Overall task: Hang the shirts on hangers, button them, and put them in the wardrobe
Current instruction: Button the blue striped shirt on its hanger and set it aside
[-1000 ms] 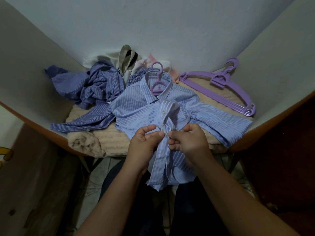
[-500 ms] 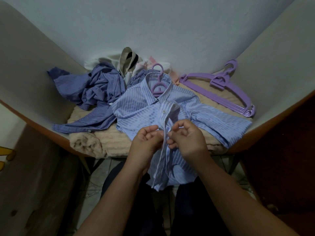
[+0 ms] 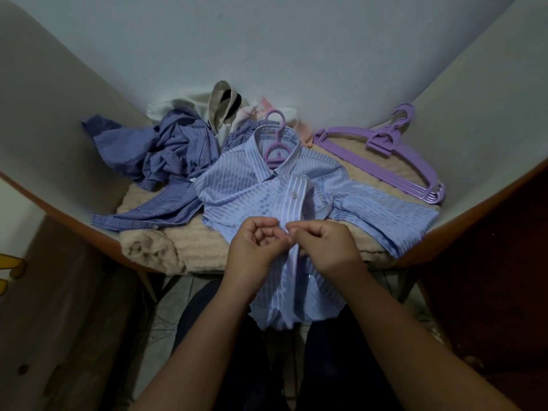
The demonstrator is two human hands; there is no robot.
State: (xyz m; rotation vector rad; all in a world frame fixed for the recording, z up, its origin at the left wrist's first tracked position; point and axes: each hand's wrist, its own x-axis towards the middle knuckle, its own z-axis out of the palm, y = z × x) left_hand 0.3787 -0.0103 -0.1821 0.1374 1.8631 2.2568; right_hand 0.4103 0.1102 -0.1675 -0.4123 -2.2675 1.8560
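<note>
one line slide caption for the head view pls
Both hands, left and right, pinch the placket of a light blue shirt on a purple hanger.

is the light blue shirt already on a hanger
Yes, a purple hanger hook sticks out of the collar of the light blue shirt lying on the table.

The shirt (image 3: 252,200) under my fingers is thin woven cloth with a faint sheen on its pale stripes, and its button (image 3: 294,194) looks like smooth plastic. The hangers (image 3: 394,161) at upper right are glossy purple plastic. The towel (image 3: 166,250) at lower left is rough, nubbly beige cloth, and the darker shirt (image 3: 166,152) at upper left is matt, creased cotton.
</note>
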